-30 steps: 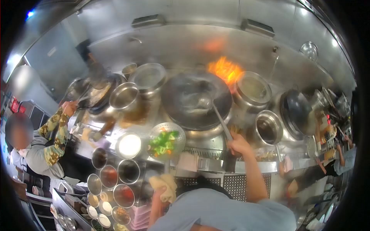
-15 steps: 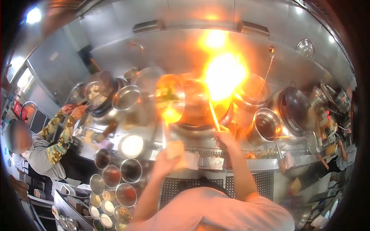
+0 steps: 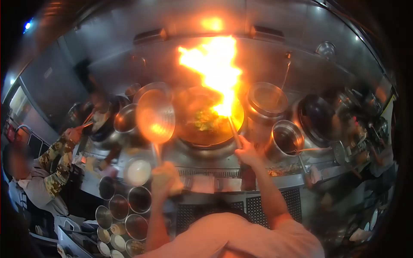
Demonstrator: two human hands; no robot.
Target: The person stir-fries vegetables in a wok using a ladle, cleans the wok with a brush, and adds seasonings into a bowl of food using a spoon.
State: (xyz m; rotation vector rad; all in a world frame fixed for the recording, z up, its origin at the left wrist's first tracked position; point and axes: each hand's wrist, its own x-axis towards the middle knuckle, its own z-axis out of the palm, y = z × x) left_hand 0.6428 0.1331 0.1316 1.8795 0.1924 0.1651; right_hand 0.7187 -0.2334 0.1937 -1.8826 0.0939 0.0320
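Note:
My left hand [image 3: 162, 182] is wrapped round the handle end of a large perforated strainer [image 3: 155, 116], with a tan cloth [image 3: 174, 179] at the grip. The strainer is raised left of the centre wok [image 3: 189, 136], and no vegetables show in it. Green pieces [image 3: 204, 120] lie in the wok. My right hand [image 3: 248, 151] grips the handle of a long ladle [image 3: 235, 131], whose head is hidden by glare. Tall flames [image 3: 219, 71] rise over the wok's right and back part.
Metal pots [image 3: 287, 136] and a lidded pot [image 3: 267, 99] stand right of the wok, with a dark wok [image 3: 319, 118] beyond. Several seasoning containers [image 3: 118, 206] stand front left. A person in camouflage sleeves [image 3: 58, 172] works at the left wok.
Flames have grown large over the wok. My left hand took the strainer, which held the green vegetables, over the wok; they now lie in it, and the strainer has swung back left.

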